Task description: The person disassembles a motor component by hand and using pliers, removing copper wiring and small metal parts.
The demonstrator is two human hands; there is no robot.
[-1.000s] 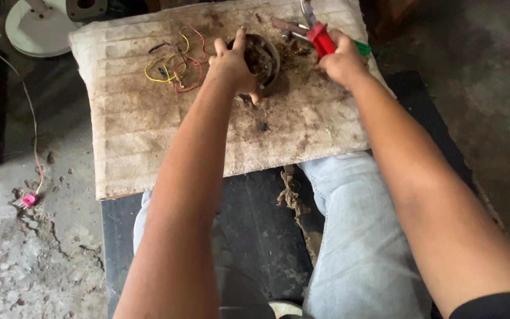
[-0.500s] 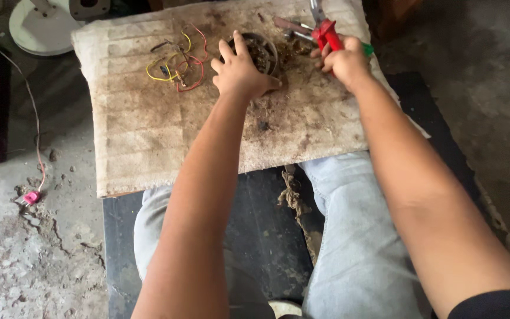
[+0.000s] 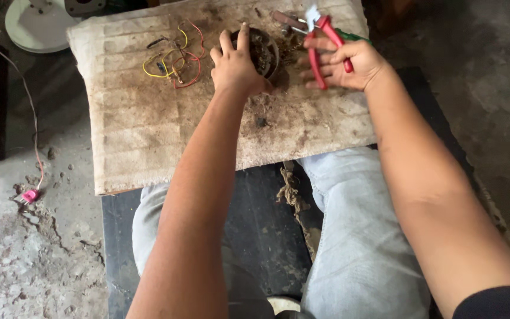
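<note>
Left hand (image 3: 235, 66) grips a round dirty part (image 3: 262, 50); right hand (image 3: 345, 64) clasps red pliers (image 3: 324, 42), over a stained board (image 3: 149, 124) on cracked concrete floor (image 3: 25, 260).

Both bare forearms stretched forward from the bottom edge, roughly parallel. Left hand (image 3: 235, 66) palm down, fingers spread and curled over something round, thumb tucked low on the near side. Right hand (image 3: 342, 64) turned sideways, fingers extended leftward, thumb wrapped across a gripped handle. Dark sleeve edge at right upper arm.
</note>
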